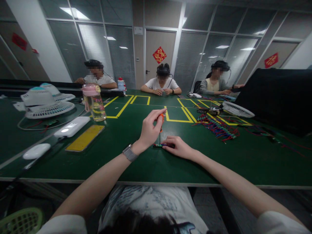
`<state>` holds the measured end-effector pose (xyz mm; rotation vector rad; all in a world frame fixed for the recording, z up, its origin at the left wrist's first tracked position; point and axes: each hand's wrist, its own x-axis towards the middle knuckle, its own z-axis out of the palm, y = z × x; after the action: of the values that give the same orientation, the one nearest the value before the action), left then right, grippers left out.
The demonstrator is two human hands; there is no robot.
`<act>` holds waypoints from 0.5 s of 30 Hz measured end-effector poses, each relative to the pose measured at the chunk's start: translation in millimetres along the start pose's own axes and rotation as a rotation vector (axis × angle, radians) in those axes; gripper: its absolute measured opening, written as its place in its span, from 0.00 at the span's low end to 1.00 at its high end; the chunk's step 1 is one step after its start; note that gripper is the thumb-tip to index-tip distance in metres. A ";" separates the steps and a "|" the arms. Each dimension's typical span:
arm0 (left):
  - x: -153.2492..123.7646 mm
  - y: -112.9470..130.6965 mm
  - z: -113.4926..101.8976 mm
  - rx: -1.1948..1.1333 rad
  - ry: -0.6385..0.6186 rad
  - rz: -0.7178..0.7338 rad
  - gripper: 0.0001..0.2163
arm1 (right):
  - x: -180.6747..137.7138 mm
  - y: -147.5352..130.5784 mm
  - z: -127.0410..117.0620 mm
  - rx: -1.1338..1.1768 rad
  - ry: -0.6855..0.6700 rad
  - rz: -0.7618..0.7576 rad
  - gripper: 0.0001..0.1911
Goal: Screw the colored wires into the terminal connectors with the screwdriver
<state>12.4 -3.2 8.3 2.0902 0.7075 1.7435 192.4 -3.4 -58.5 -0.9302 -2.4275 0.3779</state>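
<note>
My left hand (149, 128) is raised over the green table (146, 162), fingers closed round an orange-handled tool (162, 120) that points down. My right hand (177, 146) rests on the table just right of it, fingers pressed onto a small dark circuit part (159, 145) with coloured wires. The tool's tip hangs a little above that part. A grey watch sits on my left wrist.
A yellow phone (85, 137), white power bank (72, 126), white mouse-like device (36, 151), pink-lidded bottle (94, 102) and small white fans (46, 104) lie left. A heap of red-blue wires (218, 126) and another fan (237, 110) sit right. Three people sit across the table.
</note>
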 end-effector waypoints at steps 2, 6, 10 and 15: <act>0.2 1.5 1.2 0.007 0.021 0.002 0.11 | -0.1 0.1 -0.2 -0.005 -0.002 0.002 0.12; 0.6 3.3 1.5 0.087 0.054 0.064 0.08 | -0.2 0.6 -0.1 -0.001 -0.009 0.006 0.12; 1.0 2.9 -0.1 0.134 0.071 0.061 0.05 | -0.2 -0.3 -0.1 0.003 0.001 0.005 0.11; 0.6 1.2 -1.2 0.019 0.020 0.033 0.13 | -0.3 0.5 0.5 0.006 0.004 -0.004 0.12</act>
<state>11.5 -3.9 9.7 2.1117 0.7011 1.7842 192.6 -3.3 -59.3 -0.9231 -2.4231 0.3815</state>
